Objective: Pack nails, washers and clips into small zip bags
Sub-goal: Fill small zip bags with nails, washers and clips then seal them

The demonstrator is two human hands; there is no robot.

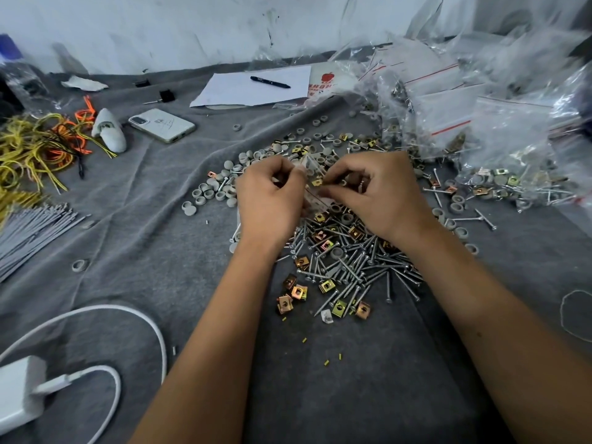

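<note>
A: We note nails (352, 267) heaped mid-surface (160, 251), washers (224, 187) behind, filled bags (480, 129) far right.

B: Agreed. We log phone (161, 125) and cords (35, 145) left; paper (253, 91) with pen (270, 82) on it, at the back.

2 hands (272, 200) are seen over the grey cloth (144, 219), and 1 small clear zip bag (312, 174) is held between them. 1 white phone (161, 125), 1 black pen (270, 82), 1 sheet of white paper (243, 91), 1 white charger (19, 395) with 1 white cable (153, 328) and 1 bundle of grey cable ties (28, 232) are counted. The nails (352, 267), grey washers (211, 190) and brass clips (298, 293) lie in heaps too dense to be counted; about 6 clips are set apart at the near edge. Several filled bags (480, 139) are piled at the right, their number unclear.
</note>
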